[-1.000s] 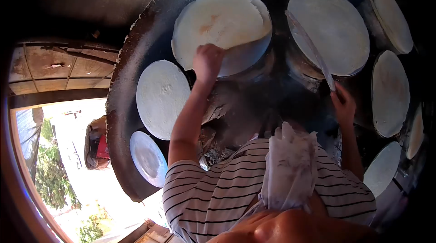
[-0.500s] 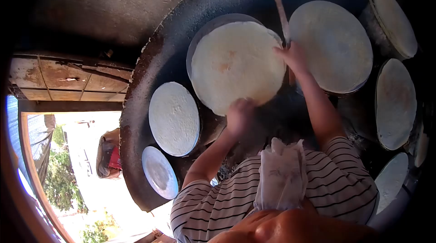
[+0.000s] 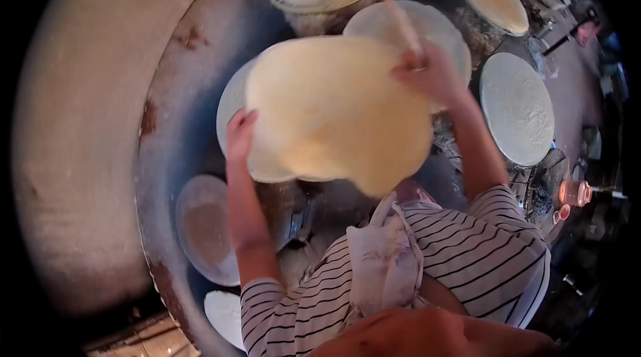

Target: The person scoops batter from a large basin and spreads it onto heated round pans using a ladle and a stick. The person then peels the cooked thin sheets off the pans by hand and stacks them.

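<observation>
A large, thin, pale flatbread [image 3: 334, 103] hangs in the air between my hands, blurred by motion, with its lower right edge drooping. My left hand [image 3: 240, 135] pinches its left edge. At its upper right edge my right hand [image 3: 434, 77] is closed round a wooden stick [image 3: 399, 20]; whether these fingers also grip the flatbread I cannot tell. Below the flatbread lies a pale round [image 3: 230, 100], mostly covered by it. Another round disc [image 3: 444, 30] shows behind, near my right hand.
A pale round tops a basket-like container [image 3: 320, 7] at the far side. Several more rounds lie about: a browned one [image 3: 493, 0], a white one [image 3: 517, 109], and a disc with a brown centre [image 3: 203, 230]. A dark curved rim [image 3: 150, 117] runs along the left, and a copper-coloured pot [image 3: 574, 193] stands right.
The flatbread has come up off its round plate and is now held raised. My left hand has moved to its left edge, and the view has turned to the right.
</observation>
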The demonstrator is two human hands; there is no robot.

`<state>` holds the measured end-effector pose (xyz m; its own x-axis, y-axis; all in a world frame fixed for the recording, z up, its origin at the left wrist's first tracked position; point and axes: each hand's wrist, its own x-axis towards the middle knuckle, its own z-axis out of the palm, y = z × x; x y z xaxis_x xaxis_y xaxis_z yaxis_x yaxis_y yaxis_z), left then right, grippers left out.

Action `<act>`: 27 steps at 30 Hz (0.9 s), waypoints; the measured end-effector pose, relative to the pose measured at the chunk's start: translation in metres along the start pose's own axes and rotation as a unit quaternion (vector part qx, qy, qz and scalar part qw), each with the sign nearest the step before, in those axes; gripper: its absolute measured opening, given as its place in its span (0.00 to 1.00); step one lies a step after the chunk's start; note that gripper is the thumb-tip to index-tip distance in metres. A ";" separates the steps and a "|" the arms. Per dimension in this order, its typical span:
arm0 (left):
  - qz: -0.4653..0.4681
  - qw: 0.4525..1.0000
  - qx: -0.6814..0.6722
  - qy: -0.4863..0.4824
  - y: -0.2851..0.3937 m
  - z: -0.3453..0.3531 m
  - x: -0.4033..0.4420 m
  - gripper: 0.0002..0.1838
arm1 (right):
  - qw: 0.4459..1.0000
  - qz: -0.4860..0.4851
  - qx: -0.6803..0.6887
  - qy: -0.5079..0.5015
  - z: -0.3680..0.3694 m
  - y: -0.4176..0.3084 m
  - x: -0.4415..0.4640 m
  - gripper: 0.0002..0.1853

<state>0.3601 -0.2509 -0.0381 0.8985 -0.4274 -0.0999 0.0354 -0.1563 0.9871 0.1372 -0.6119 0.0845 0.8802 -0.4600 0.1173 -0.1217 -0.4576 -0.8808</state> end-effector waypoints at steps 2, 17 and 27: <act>0.040 0.997 0.062 -0.014 0.034 0.101 0.070 0.11 | 0.997 0.015 0.056 0.049 -0.074 0.052 0.032 0.15; 0.041 0.974 0.190 -0.119 -0.012 0.294 0.291 0.16 | 0.967 0.161 -0.139 0.143 -0.141 0.251 0.144 0.09; 0.299 0.924 0.240 0.002 0.172 0.322 0.105 0.10 | 0.971 0.159 0.109 0.143 -0.182 0.165 0.129 0.18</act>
<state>0.3202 -0.6094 0.0804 0.6963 -0.5626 0.4457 -0.6646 -0.2707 0.6965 0.1474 -0.8858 0.0381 0.6468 -0.7583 -0.0811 -0.2385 -0.1001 -0.9660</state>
